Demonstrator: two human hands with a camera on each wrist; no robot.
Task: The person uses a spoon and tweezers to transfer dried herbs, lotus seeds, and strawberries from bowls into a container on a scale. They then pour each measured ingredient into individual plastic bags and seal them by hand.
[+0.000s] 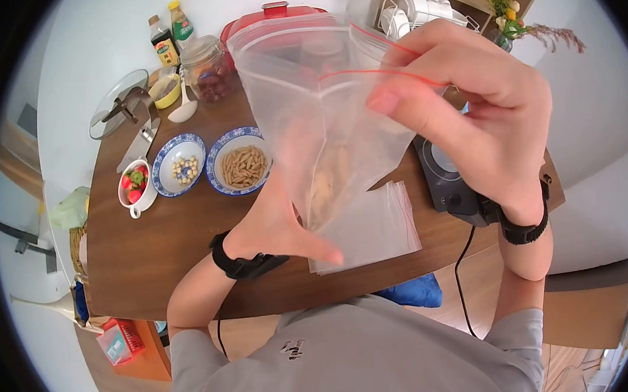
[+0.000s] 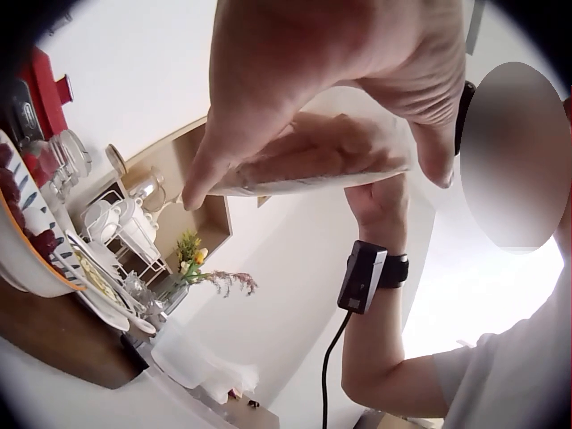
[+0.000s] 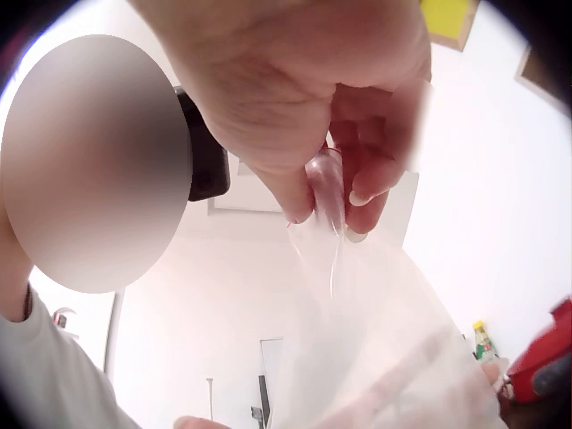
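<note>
A clear zip-lock bag (image 1: 279, 90) with a red zip line is held up over the table. Pale pieces (image 1: 322, 187) lie low inside it. My right hand (image 1: 485, 110) pinches the bag's top edge by the zip between thumb and fingers; the right wrist view shows the plastic (image 3: 357, 331) hanging from that pinch. Lower down, my left hand (image 1: 269, 224) holds the bag from below, its fingers partly hidden behind the plastic. In the left wrist view, thumb and fingers straddle the bag's bottom (image 2: 313, 152). Flat zip-lock bags (image 1: 384, 224) lie on the table beneath.
Two blue-rimmed bowls, one with pale round pieces (image 1: 185, 169), one with brown strips (image 1: 244, 166), stand left beside a dish of strawberries (image 1: 134, 195). Behind are a cleaver (image 1: 138, 145), a ladle (image 1: 183, 112), a jar (image 1: 209, 69) and bottles (image 1: 164, 43). A cooker (image 1: 439, 177) sits right.
</note>
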